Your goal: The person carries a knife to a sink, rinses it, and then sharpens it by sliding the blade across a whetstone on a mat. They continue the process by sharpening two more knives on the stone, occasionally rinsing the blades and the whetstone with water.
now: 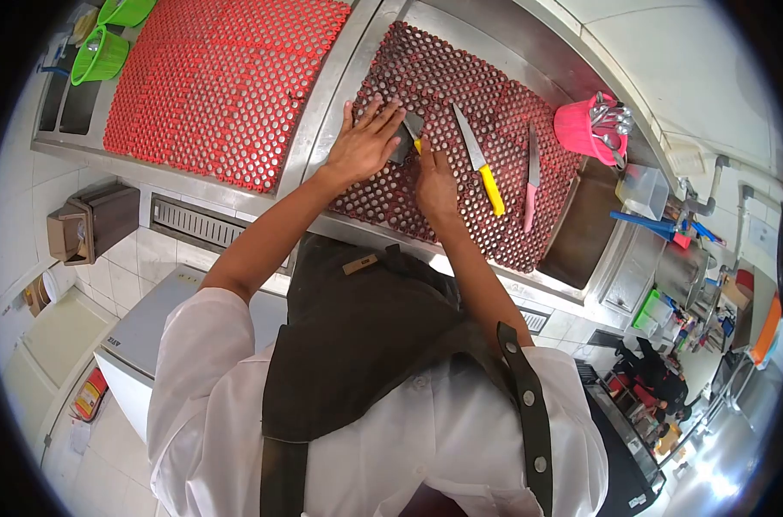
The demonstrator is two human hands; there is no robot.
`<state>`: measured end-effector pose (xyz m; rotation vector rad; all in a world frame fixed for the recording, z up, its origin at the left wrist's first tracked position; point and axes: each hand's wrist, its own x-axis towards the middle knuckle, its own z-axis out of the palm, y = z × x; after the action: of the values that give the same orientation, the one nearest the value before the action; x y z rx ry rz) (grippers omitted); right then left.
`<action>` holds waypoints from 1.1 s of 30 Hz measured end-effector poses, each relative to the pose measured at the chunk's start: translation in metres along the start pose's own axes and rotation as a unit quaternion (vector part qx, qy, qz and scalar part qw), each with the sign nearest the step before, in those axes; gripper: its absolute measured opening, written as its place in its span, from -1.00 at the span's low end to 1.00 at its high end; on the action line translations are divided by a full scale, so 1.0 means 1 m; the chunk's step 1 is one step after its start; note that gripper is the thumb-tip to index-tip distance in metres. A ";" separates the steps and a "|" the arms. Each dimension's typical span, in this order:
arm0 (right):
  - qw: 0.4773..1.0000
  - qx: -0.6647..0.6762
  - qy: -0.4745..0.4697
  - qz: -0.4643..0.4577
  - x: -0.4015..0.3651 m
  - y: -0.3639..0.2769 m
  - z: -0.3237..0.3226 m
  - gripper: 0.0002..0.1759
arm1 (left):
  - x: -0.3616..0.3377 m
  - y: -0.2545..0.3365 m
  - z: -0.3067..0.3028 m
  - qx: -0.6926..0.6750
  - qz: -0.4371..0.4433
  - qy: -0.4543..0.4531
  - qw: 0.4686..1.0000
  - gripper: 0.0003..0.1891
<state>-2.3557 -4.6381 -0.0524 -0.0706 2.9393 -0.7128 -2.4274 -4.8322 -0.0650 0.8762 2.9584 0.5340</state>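
Observation:
My left hand (365, 145) lies palm down with its fingers stretched out, resting on the mat and the edge of a flat dark grey slab (402, 152), perhaps a sharpening stone. My right hand (437, 185) is closed around the yellow handle of a small knife (410, 127). The short blade points up and left, over or beside the slab near my left fingertips. Right of this hand, a larger yellow-handled knife (477, 159) and a pink-handled knife (533, 177) lie on the dark red perforated mat (503, 112).
A pink basket (577, 129) of spoons stands at the right of the steel counter, above a recessed basin (581, 228). On the left are a brighter red mat (219, 86) and green baskets (100, 57). Another person (658, 379) is far off at lower right.

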 end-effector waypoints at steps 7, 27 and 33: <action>0.998 0.039 -0.056 0.009 -0.099 -0.001 -0.002 -0.38 | -0.074 0.040 -0.005 -0.028 0.016 -0.066 0.997 -0.37; 0.998 0.035 0.009 -0.054 -0.113 0.002 0.010 -0.36 | -0.094 0.056 0.007 -0.056 0.076 -0.047 0.994 -0.32; 0.999 0.042 0.010 -0.006 -0.054 0.003 -0.010 -0.36 | -0.042 0.048 0.007 -0.064 0.043 0.002 0.997 -0.31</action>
<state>-2.3036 -4.6273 -0.0392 -0.0742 2.9264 -0.8424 -2.3657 -4.8148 -0.0594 0.9922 2.8621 0.7220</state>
